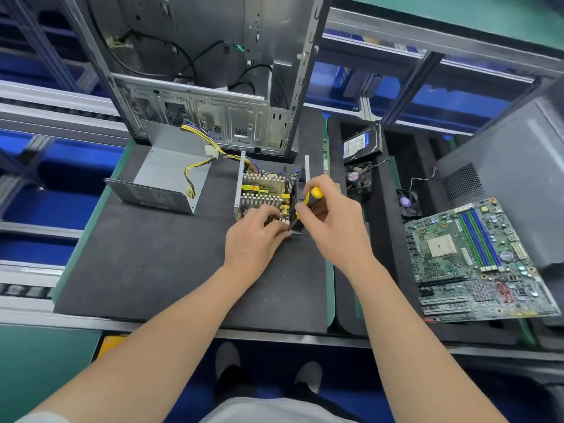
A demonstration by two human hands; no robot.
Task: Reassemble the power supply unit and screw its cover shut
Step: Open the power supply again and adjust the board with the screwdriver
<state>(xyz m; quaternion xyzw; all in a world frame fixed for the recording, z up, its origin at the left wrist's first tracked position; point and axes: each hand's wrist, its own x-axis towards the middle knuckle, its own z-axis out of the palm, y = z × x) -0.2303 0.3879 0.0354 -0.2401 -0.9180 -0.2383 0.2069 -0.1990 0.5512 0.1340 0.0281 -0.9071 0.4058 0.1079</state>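
Note:
The open power supply unit [259, 190] sits on the dark foam mat [146, 270], its yellow board and heat sinks showing. Its grey metal cover [164, 181] lies apart to the left, with a bundle of yellow and black wires [198, 166] trailing over it. My right hand [332, 221] grips a yellow-and-black screwdriver [309, 198], tip pointing down at the unit's near right corner. My left hand [254, 239] rests on the unit's near edge, fingertips curled at the spot where the tip meets it. What the fingertips pinch is hidden.
An empty computer case [213, 71] stands upright behind the mat. To the right, a black foam tray holds a hard drive [360, 145], two small fans [358, 177] and a leaning motherboard [476, 261]. A grey side panel [515, 178] leans at far right.

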